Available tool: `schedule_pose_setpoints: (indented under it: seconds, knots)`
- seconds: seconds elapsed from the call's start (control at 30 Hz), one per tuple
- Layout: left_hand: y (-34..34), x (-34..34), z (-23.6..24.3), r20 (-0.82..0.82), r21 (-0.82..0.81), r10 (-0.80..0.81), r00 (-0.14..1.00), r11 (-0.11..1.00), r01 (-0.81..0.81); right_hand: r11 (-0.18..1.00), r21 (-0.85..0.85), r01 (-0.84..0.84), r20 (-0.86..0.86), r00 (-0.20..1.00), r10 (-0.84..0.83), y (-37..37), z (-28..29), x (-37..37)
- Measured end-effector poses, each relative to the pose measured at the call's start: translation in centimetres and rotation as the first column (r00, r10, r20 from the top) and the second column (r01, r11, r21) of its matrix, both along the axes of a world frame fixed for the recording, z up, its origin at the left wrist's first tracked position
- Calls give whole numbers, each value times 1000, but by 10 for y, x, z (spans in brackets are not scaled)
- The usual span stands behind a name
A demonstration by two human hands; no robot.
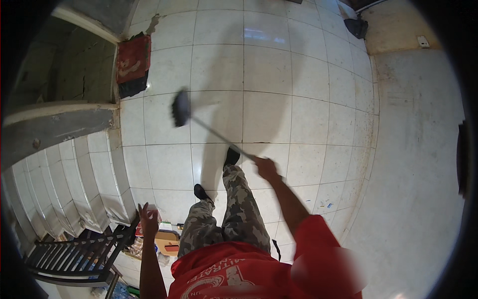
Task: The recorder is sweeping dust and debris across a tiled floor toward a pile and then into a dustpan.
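Note:
My right hand (265, 168) grips the pale handle (216, 133) of a broom, held diagonally. Its dark, blurred head (180, 107) is over the white tiled floor (266, 117), ahead and to the left of my feet. My left hand (148, 218) hangs free at my left side, fingers apart, near the stair railing. My black shoes (231, 155) are on the tiles.
A tiled staircase (97, 179) with a dark railing (79, 256) is at left. A doorway (69, 62) with a red mat (133, 57) is upper left. A pale wall (413, 149) runs along the right, a black bag-like object (356, 28) upper right. Boxes (168, 244) lie behind me.

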State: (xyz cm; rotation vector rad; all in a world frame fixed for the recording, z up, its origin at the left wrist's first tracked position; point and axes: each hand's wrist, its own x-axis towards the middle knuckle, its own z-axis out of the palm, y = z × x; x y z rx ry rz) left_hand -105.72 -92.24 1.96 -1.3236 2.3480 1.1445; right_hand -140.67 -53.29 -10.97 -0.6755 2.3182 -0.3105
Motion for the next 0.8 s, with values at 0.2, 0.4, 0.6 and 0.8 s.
schedule_pose_setpoints:
  seconds: [0.2, 0.4, 0.6, 0.8]
  knots:
    - [16, -105, -11, -92, 121, 0, 996, 993, 11, 768, 581, 270, -182, 962, -201, 247, 165, -46]
    - [3, -153, -9, -188, 69, -30, 982, 997, 44, 821, 507, 264, -136, 964, -227, 249, 250, -46]
    - [-31, -169, -21, -71, -12, -107, 992, 994, 107, 936, 315, -157, 77, 987, 139, 69, 187, -27]
    - [-85, -186, -34, -57, 43, -58, 997, 997, 61, 951, -137, -278, 129, 947, 296, -231, 60, -31]
